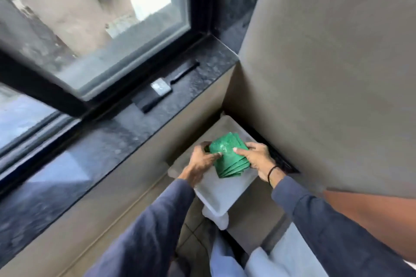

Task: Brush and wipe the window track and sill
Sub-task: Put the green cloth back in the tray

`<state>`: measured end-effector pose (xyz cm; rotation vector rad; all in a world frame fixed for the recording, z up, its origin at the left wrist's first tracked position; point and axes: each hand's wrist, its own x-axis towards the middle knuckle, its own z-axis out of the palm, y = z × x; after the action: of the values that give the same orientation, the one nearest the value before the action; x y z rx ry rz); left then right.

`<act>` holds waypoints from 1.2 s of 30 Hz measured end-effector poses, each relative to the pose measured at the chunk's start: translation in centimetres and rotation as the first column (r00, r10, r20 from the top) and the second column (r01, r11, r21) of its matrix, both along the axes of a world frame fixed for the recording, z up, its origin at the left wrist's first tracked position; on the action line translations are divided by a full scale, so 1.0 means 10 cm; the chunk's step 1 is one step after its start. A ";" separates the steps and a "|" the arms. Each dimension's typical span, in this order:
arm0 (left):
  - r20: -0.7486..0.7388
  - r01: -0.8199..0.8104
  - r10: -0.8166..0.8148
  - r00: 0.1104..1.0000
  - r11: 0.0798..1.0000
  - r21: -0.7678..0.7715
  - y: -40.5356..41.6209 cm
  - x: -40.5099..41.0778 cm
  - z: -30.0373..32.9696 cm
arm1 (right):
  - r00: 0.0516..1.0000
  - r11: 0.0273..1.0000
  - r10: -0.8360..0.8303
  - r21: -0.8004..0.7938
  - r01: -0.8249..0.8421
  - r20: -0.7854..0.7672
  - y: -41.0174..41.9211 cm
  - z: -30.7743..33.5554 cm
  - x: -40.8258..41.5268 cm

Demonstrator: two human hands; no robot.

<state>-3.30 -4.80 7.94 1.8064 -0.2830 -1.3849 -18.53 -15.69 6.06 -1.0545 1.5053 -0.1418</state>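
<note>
Right, I see both hands, left hand (201, 162) and right hand (257, 158), grasping what looks like a folded green cloth (227, 154) over a white stool (216, 195); brush (165, 86) lies on the sill (126, 128).

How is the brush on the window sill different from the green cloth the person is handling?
The brush is black with a metal band and lies untouched on the dark stone sill; the green cloth is soft, folded in layers, and sits lower, on a white stool. The left hand and right hand both grip the cloth, not the brush. Both are cleaning tools.
</note>
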 end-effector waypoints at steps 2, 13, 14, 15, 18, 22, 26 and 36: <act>0.052 0.021 -0.023 0.998 0.998 0.053 -0.28 -0.16 -0.31 | 0.994 0.993 -0.056 -0.106 0.046 -0.093 -0.18 -0.33 -0.07; 0.758 0.218 -0.103 0.644 0.975 -0.053 -0.15 0.17 0.46 | 0.970 0.723 0.214 -0.650 -0.235 -0.113 -0.41 0.49 0.62; 0.858 0.210 0.002 0.513 0.969 -0.127 -0.11 0.31 0.64 | 0.959 0.621 0.277 -0.750 -0.226 -0.060 -0.42 0.71 0.84; 0.920 0.198 0.085 0.382 0.965 -0.172 -0.10 0.47 0.81 | 0.940 0.510 0.338 -0.833 -0.215 -0.035 -0.44 0.90 1.05; 0.981 0.083 0.095 0.168 0.990 -0.110 -0.10 1.00 1.21 | 0.818 0.205 0.540 -0.912 -0.355 -0.197 -0.56 1.39 1.67; 0.934 0.155 -0.342 0.103 0.933 0.324 -0.12 1.39 1.34 | 0.420 -0.145 0.638 -0.636 -0.758 -0.646 -0.72 1.55 2.17; 0.898 0.243 -0.409 0.162 0.899 0.365 -0.15 1.46 1.34 | 0.345 -0.279 0.615 -0.605 -0.745 -0.709 -0.82 1.55 2.09; 0.947 0.733 -0.283 -0.155 0.609 0.302 -0.24 0.92 1.03 | 0.480 -0.128 0.696 -0.750 -0.649 -0.534 -0.50 1.00 0.59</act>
<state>5.90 -7.18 18.24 2.0398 -2.1512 -0.0915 -12.63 -20.69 16.01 -2.7068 0.4222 -0.2843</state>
